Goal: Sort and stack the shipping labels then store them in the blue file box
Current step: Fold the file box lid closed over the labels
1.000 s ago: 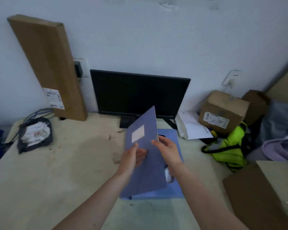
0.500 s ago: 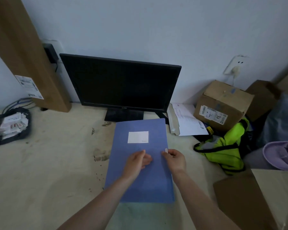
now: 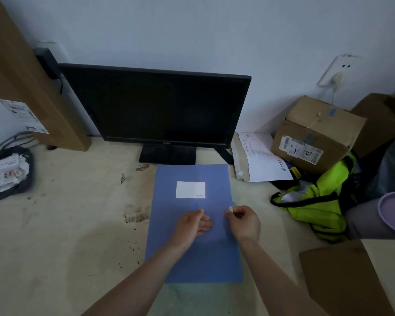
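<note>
The blue file box point(image 3: 192, 254) lies flat and closed on the table in front of the monitor, with a blank white label patch point(image 3: 190, 189) on its lid. My left hand point(image 3: 193, 224) rests on the lid near its middle, fingers loosely apart. My right hand point(image 3: 243, 221) is at the lid's right edge and pinches a small white clasp tab point(image 3: 230, 209) between thumb and finger. No shipping labels show outside the box near my hands.
A black monitor point(image 3: 155, 106) stands right behind the box. A tall cardboard carton point(image 3: 23, 78) leans at the left, with a black bag of papers point(image 3: 7, 172) below it. At the right are an envelope point(image 3: 258, 156), a cardboard box point(image 3: 315, 133), a neon-green vest point(image 3: 317, 201) and a brown board point(image 3: 344, 281).
The lid of the blue file box, raised a second ago, has come down flat. My left hand stays on the lid and my right hand has gone to the clasp tab at its right edge.
</note>
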